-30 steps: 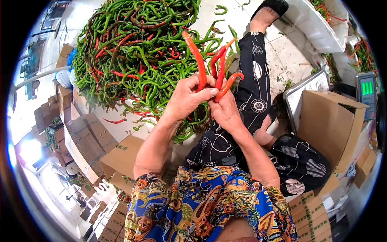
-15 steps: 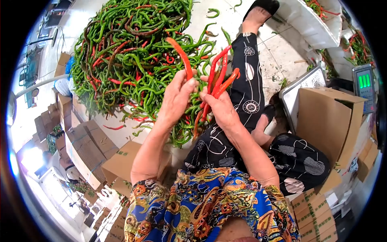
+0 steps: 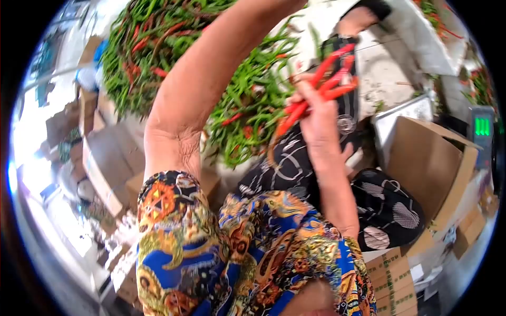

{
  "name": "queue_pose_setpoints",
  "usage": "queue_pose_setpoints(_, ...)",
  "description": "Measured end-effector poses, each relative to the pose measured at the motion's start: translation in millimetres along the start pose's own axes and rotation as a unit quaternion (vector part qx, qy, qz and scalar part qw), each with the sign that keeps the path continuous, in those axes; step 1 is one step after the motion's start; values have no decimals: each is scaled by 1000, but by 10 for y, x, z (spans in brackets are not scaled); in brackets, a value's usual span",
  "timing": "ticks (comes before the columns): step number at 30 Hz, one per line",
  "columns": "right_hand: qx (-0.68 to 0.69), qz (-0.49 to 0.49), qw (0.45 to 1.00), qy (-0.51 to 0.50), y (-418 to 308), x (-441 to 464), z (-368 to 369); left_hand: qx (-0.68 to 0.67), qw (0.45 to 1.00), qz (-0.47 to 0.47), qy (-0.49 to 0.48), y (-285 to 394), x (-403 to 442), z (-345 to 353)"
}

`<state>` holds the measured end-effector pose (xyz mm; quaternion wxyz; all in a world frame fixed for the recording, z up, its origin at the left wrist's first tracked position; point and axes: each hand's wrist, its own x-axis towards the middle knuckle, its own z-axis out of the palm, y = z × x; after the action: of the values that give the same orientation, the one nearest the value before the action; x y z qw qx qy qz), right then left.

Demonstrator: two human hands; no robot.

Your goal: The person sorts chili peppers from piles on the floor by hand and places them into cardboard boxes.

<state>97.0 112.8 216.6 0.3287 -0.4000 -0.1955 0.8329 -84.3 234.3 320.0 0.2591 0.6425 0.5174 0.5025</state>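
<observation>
In my right hand (image 3: 320, 117) is a loose bunch of several red chili peppers (image 3: 333, 78), the fingers closed round their middles. The tips and stems stick out on both sides of the fist, and the view is smeared by motion. My left forearm (image 3: 211, 63) reaches up across the frame and leaves it at the top, so the left hand itself is out of sight. Beneath that arm spreads a big heap of green and red chili peppers (image 3: 247, 100) on the floor, partly covered by it.
An open cardboard box (image 3: 429, 163) stands at the right, by a metal scale platform (image 3: 406, 118) and a lit green display (image 3: 482, 126). A white foam box (image 3: 427, 37) is at top right. More cartons (image 3: 113, 158) line the left. My outstretched leg (image 3: 345, 105) lies beside the heap.
My left hand, which held one red chili pepper near the bunch, has swung up and out of the top of the view. My right hand has shifted right and slightly up with its peppers.
</observation>
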Motion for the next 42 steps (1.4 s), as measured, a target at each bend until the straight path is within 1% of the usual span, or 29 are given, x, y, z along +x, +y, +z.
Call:
queue_pose_setpoints(1,27,-6,999,-44,-53,-76,-46,291,950,87,-71,-252,-363,-147)
queue_pose_setpoints(2,37,-2,996,-80,-67,-95,-107,200,975,-84,-42,-423,-854,-192)
queue_pose_setpoints(3,56,20,994,-91,-88,-155,-100,97,963,-253,-4,-440,-1351,-199)
queue_pose_setpoints(5,92,55,986,-127,-99,-241,-165,144,940,-309,6,-771,-2448,-206)
queue_pose_setpoints(7,93,62,985,-129,-186,-326,-209,244,884,-399,-4,-671,-3365,-70)
queue_pose_setpoints(9,126,61,979,-146,-234,-293,-273,427,857,-286,-42,-482,-3882,149)
queue_pose_setpoints(11,126,61,978,-154,-215,-263,-241,478,822,-272,-149,-459,-4005,290)
queue_pose_setpoints(12,120,65,979,-153,-175,-246,-219,493,816,-265,-146,-594,-4059,310)
queue_pose_setpoints(15,78,67,983,-149,-69,-249,-152,476,800,-310,-196,-889,-3823,158)
queue_pose_setpoints(16,70,64,985,-143,-61,-255,-141,451,818,-314,-169,-967,-3721,95)
queue_pose_setpoints(17,64,58,987,-137,-65,-246,-153,370,867,-314,-117,-1009,-3609,9)
queue_pose_setpoints(19,67,61,987,-130,-77,-218,-162,270,896,-344,-81,-1008,-3332,-239)
queue_pose_setpoints(21,56,62,990,-115,-72,-195,-156,295,906,-299,-54,-893,-3133,-483)
queue_pose_setpoints(22,43,63,992,-106,-61,-190,-137,275,902,-330,-46,-820,-3057,-574)
queue_pose_setpoints(23,29,63,993,-98,-52,-178,-116,286,905,-313,-40,-773,-3031,-670)
queue_pose_setpoints(24,27,62,993,-93,-44,-165,-103,188,905,-380,21,-694,-3000,-780)
queue_pose_setpoints(25,23,63,994,-88,-35,-165,-100,86,889,-442,83,-562,-2975,-852)
queue_pose_setpoints(28,10,65,995,-69,-1,-154,-52,44,862,-484,143,-358,-2913,-971)
queue_pose_setpoints(31,11,77,995,-59,8,-158,-12,-48,838,-458,292,-454,-3012,-918)
queue_pose_setpoints(32,13,77,995,-58,13,-169,-16,134,866,-385,289,-597,-3078,-926)
queue_pose_setpoints(33,13,80,995,-57,14,-184,-20,462,809,-282,229,-678,-3188,-871)
queue_pose_setpoints(35,7,72,996,-55,5,-166,0,529,821,-156,145,-665,-3206,-692)
queue_pose_setpoints(36,-1,69,996,-53,6,-171,5,489,849,-175,93,-702,-3282,-511)
queue_pose_setpoints(37,-9,67,996,-51,12,-179,6,476,855,-207,-3,-665,-3308,-306)
queue_pose_setpoints(38,-11,68,996,-54,20,-172,4,521,831,-180,-81,-740,-3380,-121)
queue_pose_setpoints(39,-14,69,996,-58,24,-160,-1,546,822,-134,-96,-922,-3512,17)
queue_pose_setpoints(41,-17,69,995,-64,23,-154,-9,546,783,-239,-175,-1041,-3586,122)
queue_pose_setpoints(42,-19,67,995,-67,17,-154,-19,534,786,-251,-185,-1116,-3620,129)
